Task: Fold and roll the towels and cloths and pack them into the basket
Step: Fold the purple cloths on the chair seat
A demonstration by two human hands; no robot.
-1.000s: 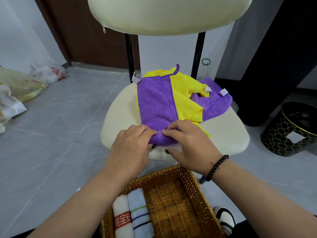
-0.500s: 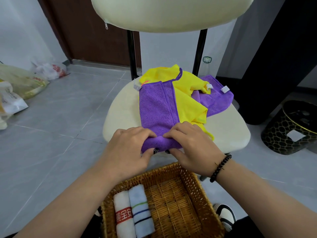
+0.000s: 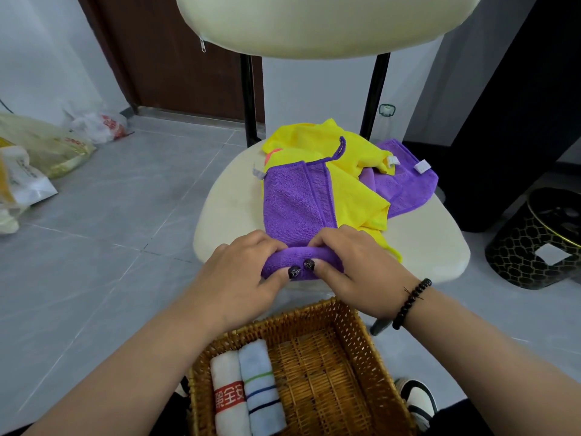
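The purple cloth lies on the cream chair seat, its near end rolled up right at the seat's front edge, with bare cushion open to the left and a yellow cloth crowding the right. The roll's long axis runs left to right, the flat part stretching away toward the chair back; the left hand and right hand both curl their fingers over it, thumbs beneath. Below, the wicker basket holds a white rolled towel and a blue striped rolled towel side by side at its left, lengthwise front to back.

Plastic bags lie on the floor beside a brown door.
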